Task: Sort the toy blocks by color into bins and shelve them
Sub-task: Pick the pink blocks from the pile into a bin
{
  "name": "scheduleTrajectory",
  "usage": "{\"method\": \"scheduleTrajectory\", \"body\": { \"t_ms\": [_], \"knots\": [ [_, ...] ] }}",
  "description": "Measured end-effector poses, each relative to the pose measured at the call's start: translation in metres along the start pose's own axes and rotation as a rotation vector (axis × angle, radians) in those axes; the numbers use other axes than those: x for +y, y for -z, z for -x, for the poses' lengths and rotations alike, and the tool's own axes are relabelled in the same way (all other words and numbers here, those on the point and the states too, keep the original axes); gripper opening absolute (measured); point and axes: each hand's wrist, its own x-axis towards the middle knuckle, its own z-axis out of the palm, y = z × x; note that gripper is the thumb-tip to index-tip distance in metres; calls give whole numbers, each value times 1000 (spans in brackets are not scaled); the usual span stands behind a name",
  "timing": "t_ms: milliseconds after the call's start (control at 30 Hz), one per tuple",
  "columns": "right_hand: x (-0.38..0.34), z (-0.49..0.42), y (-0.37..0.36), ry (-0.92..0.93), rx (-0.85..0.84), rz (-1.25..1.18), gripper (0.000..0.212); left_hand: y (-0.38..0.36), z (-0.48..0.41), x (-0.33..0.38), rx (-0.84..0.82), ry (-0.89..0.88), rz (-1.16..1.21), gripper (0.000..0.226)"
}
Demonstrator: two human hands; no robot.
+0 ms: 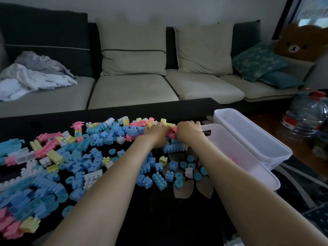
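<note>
Both hands met over pink blocks at the far side of the dark counter (186, 219).

Blue, pink, yellow and white toy blocks (74, 162) lay scattered across the counter's left and middle. Beyond them the left hand (157, 134) and right hand (189, 130) were both closed on a cluster of pink blocks (172, 133), just beside the near clear bin (255, 167). A second clear bin (252, 135) stood touching it behind, before the sofa (134, 86).
</note>
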Motion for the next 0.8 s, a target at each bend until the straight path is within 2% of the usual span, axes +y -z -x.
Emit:
{"method": "scheduleTrajectory", "body": {
  "t_ms": [100, 233, 400, 467, 533, 600, 667, 733, 800],
  "knots": [
    [-1, -1, -1, -5, 8, -45, 31, 3, 1, 2, 20, 43, -87, 49],
    [1, 6, 3, -64, 155, -173, 24, 7, 7, 8, 12, 71, -205, 36],
    [11, 17, 17, -76, 227, -474, 19, 5, 22, 10, 50, -6, -32, 23],
    [20, 25, 22, -70, 254, -563, 18, 3, 25, 13, 66, -14, 16, 26],
    [28, 34, 23, -56, 269, -608, 18, 2, 27, 17, 35, -2, -1, 28],
    [37, 43, 21, -27, 310, -633, 21, 3, 29, 21, -20, 6, -39, 18],
    [48, 54, 20, -66, 341, -684, 24, 4, 30, 23, -62, 18, -71, 8],
    [62, 67, 19, -143, 358, -728, 29, 4, 32, 27, -92, 33, -82, 11],
    [78, 84, 19, -184, 388, -725, 22, 5, 35, 32, -114, 40, -72, 15]
  ]
}}
